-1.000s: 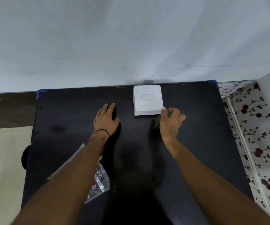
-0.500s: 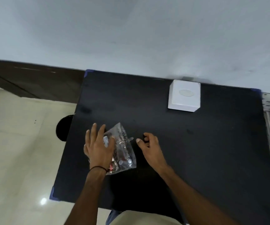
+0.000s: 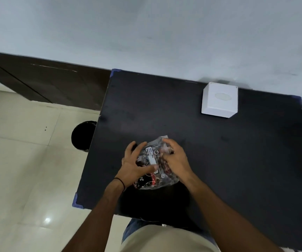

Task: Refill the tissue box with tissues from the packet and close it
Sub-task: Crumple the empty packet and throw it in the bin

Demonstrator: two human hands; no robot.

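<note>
While both forearms angle inward, left hand (image 3: pixel 134 163) and right hand (image 3: pixel 175 159) clutch the packet (image 3: pixel 155 164).

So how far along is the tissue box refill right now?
Early. Nothing looks done: the white square tissue box sits closed at the far side of the black table, untouched. In hand: the left hand and right hand both have a grip on the crinkly clear plastic tissue packet near the table's front. Left: getting tissues out, opening the box, filling and closing it.
</note>
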